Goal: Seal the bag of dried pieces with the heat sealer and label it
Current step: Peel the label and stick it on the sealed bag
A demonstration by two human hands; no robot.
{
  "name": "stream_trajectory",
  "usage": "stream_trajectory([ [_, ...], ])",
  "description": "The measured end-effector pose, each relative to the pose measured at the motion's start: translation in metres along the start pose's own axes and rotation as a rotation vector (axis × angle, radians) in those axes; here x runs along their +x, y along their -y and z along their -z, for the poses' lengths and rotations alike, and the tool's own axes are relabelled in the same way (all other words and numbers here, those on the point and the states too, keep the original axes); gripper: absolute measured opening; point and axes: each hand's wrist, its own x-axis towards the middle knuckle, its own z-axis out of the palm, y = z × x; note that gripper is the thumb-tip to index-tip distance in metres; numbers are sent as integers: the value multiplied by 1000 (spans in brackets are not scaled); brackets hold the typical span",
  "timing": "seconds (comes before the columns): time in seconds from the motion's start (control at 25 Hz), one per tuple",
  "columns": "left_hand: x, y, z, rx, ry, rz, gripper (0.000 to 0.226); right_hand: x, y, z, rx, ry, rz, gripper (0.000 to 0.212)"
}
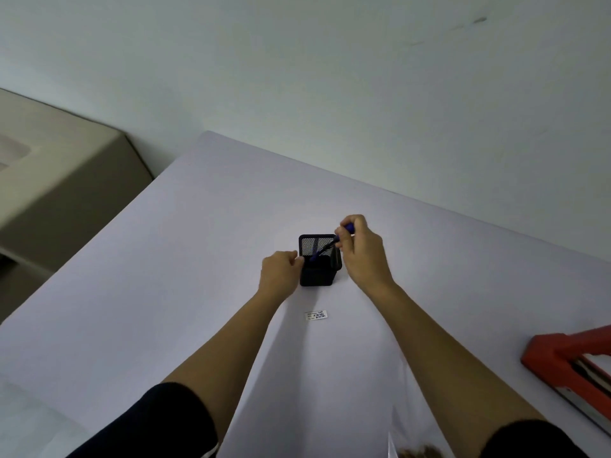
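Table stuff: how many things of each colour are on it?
Black: 1, the mesh pen holder
Blue: 1, the pen, tip in the holder, held by the right hand
White: 1, the written label
Red: 1, the heat sealer
Clear: 1, the bag of brown pieces, mostly cut off
Total: 5
The left hand touches the holder.

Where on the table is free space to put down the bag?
Bare: the wide stretch left of the left hand, and between the label and heat sealer. Crowded: around the mesh pen holder, where the right hand holds a pen.
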Motion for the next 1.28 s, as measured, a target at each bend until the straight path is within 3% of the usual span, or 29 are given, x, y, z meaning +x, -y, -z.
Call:
stream_trajectory([
  [0.16,9,1,-9,-33,8,-21,28,11,-20,-23,-193,154,-45,18],
  [0.48,11,5,-9,-13,17,-54,30,23,-35,-32,-470,149,19,36],
  [0.6,5,16,-5,-119,-34,-38,30,15,-42,-28,-402,24,-8,42],
  [0.72,-12,45,-9,-181,-178,28,23,-18,-65,-20,-236,-266,-91,24],
  [0.76,-19,58,-16,-133,-161,29,21,-33,-78,-20,-241,-272,-139,19],
  [0.84,-31,77,-34,-44,-36,-9,21,-63,-101,-26,-231,-67,-204,16],
  [0.96,-40,88,-56,119,85,-127,33,-91,-115,-42,-256,346,-167,38],
  [1.08,-41,87,-64,241,57,-228,32,-95,-110,-55,-327,349,-152,43],
  [1.28,-40,85,-68,219,8,-236,25,-94,-110,-60,-284,293,-152,27],
])
